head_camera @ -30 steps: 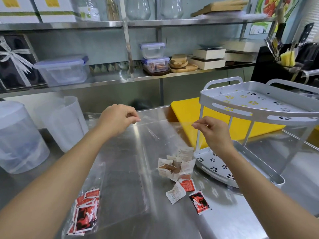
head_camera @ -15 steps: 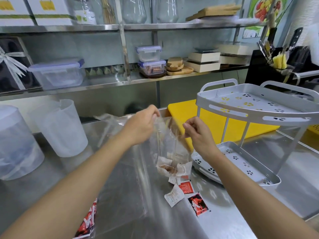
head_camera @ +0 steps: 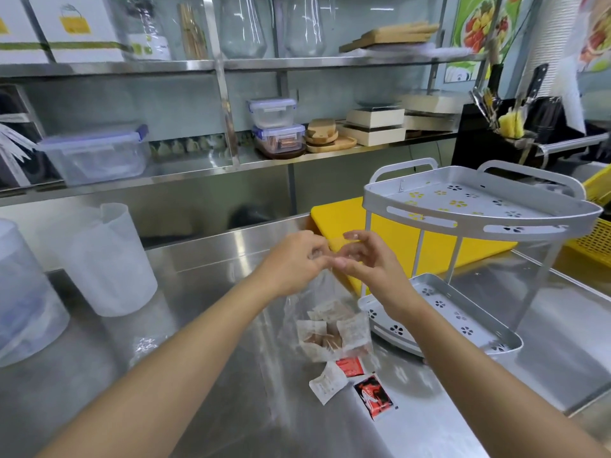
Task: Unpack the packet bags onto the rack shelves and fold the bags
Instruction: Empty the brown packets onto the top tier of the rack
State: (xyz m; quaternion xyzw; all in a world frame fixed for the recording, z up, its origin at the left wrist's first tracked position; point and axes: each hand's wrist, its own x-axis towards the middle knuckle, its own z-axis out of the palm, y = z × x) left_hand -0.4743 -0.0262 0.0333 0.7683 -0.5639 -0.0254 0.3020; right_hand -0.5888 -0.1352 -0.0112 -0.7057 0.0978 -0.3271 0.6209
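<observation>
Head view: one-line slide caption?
Both hands, left hand and right hand, pinch a clear plastic bag above sachets beside an empty two-tier rack.

I see a steel counter (head_camera: 205,342): sachets (head_camera: 334,335) below my hands, rack (head_camera: 479,216) right, jugs (head_camera: 109,259) left.

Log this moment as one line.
left hand: pinching clear bag | right hand: on bag top | packets: on counter | rack: bare
</observation>
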